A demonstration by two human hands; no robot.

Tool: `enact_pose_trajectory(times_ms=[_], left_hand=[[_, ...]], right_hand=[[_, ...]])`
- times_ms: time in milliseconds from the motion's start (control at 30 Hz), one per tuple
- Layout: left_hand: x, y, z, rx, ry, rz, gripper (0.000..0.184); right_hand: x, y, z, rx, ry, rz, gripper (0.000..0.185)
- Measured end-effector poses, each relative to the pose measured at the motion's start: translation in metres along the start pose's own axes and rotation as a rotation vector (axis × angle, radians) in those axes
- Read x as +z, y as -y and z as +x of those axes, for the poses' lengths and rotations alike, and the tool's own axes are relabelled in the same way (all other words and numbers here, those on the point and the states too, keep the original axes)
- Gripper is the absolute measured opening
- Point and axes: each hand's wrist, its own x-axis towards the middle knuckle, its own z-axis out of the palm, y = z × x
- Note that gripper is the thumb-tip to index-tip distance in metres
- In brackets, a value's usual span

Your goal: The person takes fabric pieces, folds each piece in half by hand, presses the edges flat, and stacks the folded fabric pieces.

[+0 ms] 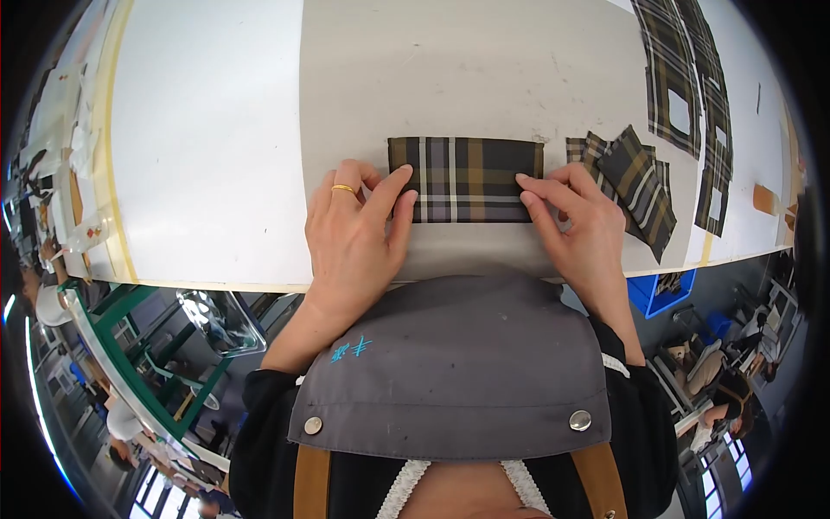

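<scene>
Looking down from a head-worn camera: a person in a dark grey apron (458,355) sits or stands at a white worktable (207,130), both bare hands on a rectangular plaid fabric panel (467,177). The panel, in black, olive-brown, grey and white, lies flat on a grey mat (432,78), just beyond the table's near edge. Its long axis runs left to right, across the body, roughly in line with that edge.

The panel lies between the two hands, about equally near to each. The left hand (354,221), wearing a gold ring (343,188), comes in from the left, fingers curled, thumb and index fingertips touching the cloth just inside the left short end. The right hand (588,221) mirrors it at the right short end, index fingertip and thumb tip close together on the fabric. Whether either hand pinches the cloth or only presses it cannot be told from above.

Just right of the right hand, well away from the left, is a loose pile of plaid pieces (635,182), overlapping at slanted angles. Farther out at the upper right lie long plaid strips (667,60) with rectangular cut-outs. A blue crate (641,298) shows below the table edge.
</scene>
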Motion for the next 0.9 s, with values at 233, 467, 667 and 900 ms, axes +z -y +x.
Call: enact_pose_trajectory(times_ms=[233,467,667,900], left_hand=[[0.006,0.01,0.007,0.222,-0.075,0.084,0.024],[-0.006,0.023,0.007,0.253,0.097,0.098,0.039],[-0.013,0.03,0.005,0.218,0.215,0.018,0.047],[-0.02,0.042,-0.005,0.103,0.227,-0.312,0.06]], right_hand=[[0.007,-0.01,0.004,-0.354,-0.168,-0.229,0.027],[-0.007,-0.016,0.002,-0.342,-0.009,-0.299,0.039],[-0.016,-0.021,-0.003,-0.326,0.048,-0.352,0.047],[-0.024,-0.024,-0.007,-0.328,0.051,-0.351,0.053]])
